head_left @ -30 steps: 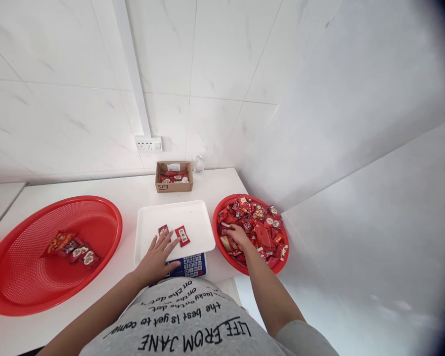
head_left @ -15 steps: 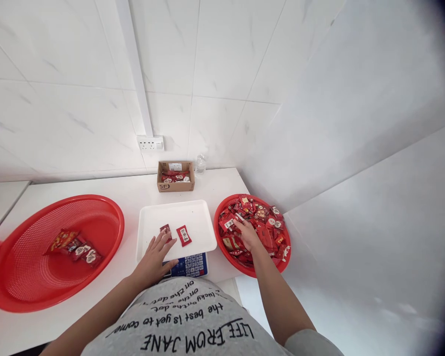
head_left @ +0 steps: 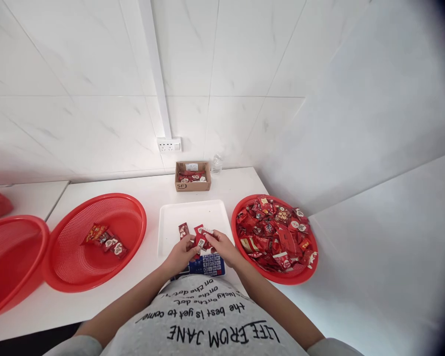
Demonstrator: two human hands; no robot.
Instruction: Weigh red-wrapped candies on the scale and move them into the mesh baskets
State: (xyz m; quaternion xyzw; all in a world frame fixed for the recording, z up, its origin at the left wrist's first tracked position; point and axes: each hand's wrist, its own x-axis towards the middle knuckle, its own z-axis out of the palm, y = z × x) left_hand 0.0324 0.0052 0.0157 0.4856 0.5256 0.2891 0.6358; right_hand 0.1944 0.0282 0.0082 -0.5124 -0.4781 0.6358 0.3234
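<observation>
Over the front of a white weighing tray (head_left: pixel 170 217), my two hands meet around small red wrapped packets (head_left: pixel 200 242). My left hand (head_left: pixel 181 254) is closed on the left side of these packets. From the other side, my right hand (head_left: pixel 224 247) pinches them too; fingers hide how many there are. One dark red packet (head_left: pixel 183 229) lies on the tray just beyond my left fingers. Beneath the tray's front edge shows the scale's blue keypad (head_left: pixel 211 265), partly covered by my hands and shirt.
To the right, a red basket (head_left: pixel 241 198) is heaped with red packets. Another red basket (head_left: pixel 61 262) at left holds several packets, with a third basket (head_left: pixel 25 237) beside it. A small cardboard box (head_left: pixel 193 187) and a clear plastic container (head_left: pixel 217 163) stand near the wall.
My right hand has left the heaped basket and come over the tray, meeting my left hand. Both now grip red packets. The whole view has shifted slightly, scene moving right.
</observation>
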